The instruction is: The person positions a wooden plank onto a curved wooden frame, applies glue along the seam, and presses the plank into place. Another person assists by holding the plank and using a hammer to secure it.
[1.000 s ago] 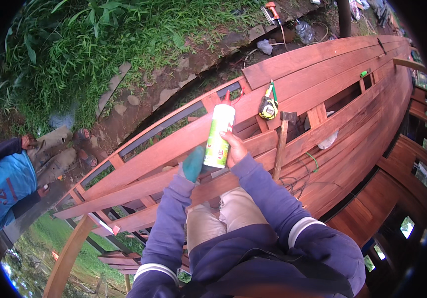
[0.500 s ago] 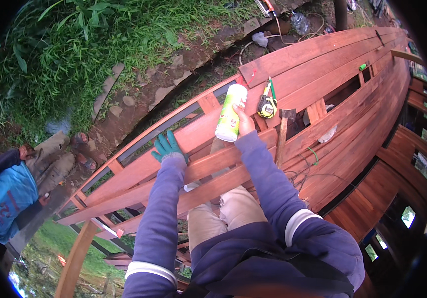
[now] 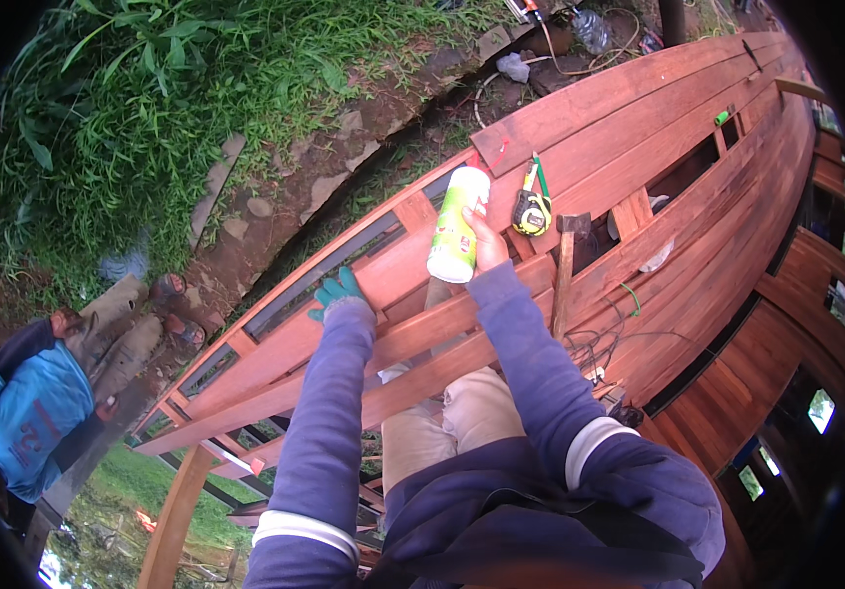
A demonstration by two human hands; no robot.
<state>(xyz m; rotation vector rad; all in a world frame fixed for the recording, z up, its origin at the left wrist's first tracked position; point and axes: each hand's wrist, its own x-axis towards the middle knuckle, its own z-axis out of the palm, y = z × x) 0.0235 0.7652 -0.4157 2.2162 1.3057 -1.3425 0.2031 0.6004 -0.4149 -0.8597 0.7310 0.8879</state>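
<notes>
**A bottle held over red wooden planks**

The person sits up high on a big frame of red-brown wooden planks (image 3: 638, 128). The planks are long and smooth, and they bend away to the right like the side of a boat. Some gaps between the boards are open, and you can see down through them.

The right hand (image 3: 486, 245) is wrapped tight around a white and green bottle (image 3: 459, 228). The bottle is up in the air, just above the boards, with its top end pointing up and a bit to the right.

The left hand (image 3: 339, 293) wears a green glove. It lies on a plank, to the left of the bottle. You cannot tell if its fingers are apart or together.

Just right of the bottle, a yellow tape measure (image 3: 531, 211) sits on the wood. A hammer (image 3: 567, 265) lies beside it, with thin wires (image 3: 594, 344) near its handle.

Far below there is green grass (image 3: 147, 108) and brown dirt. Another person in a blue shirt (image 3: 25, 407) is down there on the left.
</notes>
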